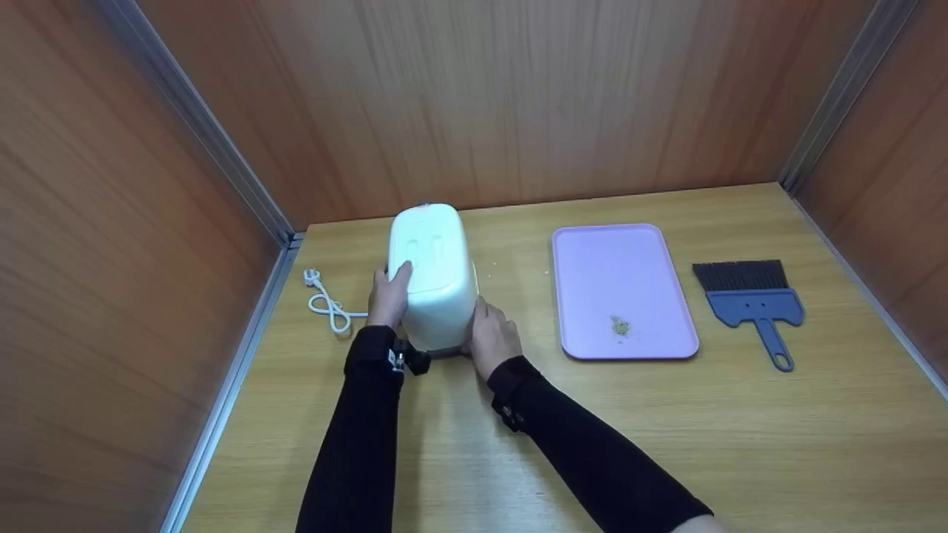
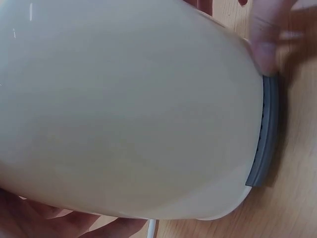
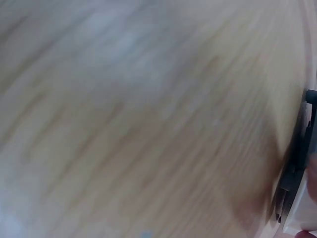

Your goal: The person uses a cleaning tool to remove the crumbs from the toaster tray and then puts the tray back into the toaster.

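A white, rounded toaster (image 1: pixel 433 289) with a dark grey strip (image 2: pixel 267 131) along its lower edge is at the left part of the table. My left hand (image 1: pixel 388 296) holds it from the left, thumb over the top edge and fingers along the side. At its lower right corner, my right hand (image 1: pixel 495 333) grips the body near the base; a fingertip touches the end of the grey strip in the left wrist view. The right wrist view catches only a dark edge of the toaster (image 3: pixel 297 153). Whether the base is lifted I cannot tell.
A white cord with a plug (image 1: pixel 312 277) lies left of the toaster. To the right is a purple tray (image 1: pixel 618 274) bearing a small heap of crumbs (image 1: pixel 620 326). Further right lies a blue-grey brush (image 1: pixel 755 307) with dark bristles. Wooden panels (image 1: pixel 518 96) border the table.
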Demonstrator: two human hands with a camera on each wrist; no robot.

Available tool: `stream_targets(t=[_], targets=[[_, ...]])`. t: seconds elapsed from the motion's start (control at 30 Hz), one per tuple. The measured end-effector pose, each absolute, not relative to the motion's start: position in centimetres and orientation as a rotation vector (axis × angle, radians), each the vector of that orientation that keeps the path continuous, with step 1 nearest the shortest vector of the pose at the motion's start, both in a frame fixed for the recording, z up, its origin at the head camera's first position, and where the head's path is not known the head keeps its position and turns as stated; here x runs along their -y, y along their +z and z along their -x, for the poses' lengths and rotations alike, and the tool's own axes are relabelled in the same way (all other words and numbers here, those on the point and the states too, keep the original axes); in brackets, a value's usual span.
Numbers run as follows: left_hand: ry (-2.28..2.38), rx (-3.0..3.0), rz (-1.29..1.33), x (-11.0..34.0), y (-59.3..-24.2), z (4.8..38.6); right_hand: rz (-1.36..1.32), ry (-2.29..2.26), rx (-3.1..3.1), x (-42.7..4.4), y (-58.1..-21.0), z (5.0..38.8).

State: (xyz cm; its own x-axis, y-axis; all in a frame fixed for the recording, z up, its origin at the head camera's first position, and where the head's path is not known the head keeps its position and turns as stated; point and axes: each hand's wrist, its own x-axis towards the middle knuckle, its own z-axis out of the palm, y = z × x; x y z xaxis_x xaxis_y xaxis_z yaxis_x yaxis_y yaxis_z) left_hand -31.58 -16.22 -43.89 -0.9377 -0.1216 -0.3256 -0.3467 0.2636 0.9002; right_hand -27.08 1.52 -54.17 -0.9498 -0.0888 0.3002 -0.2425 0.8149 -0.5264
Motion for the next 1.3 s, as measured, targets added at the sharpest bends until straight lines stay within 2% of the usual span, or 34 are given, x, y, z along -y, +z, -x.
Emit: stream_targets(t=[0.43,1.3], targets=[[1.74,-2.346,0.436,16.1,-44.2,31.5,-0.255,0.832,2.701,-1.6,-54.8,27.2],[1.729,-2.332,0.462,16.4,-43.9,31.5,-0.255,0.358,2.622,-1.3,-55.6,27.4]])
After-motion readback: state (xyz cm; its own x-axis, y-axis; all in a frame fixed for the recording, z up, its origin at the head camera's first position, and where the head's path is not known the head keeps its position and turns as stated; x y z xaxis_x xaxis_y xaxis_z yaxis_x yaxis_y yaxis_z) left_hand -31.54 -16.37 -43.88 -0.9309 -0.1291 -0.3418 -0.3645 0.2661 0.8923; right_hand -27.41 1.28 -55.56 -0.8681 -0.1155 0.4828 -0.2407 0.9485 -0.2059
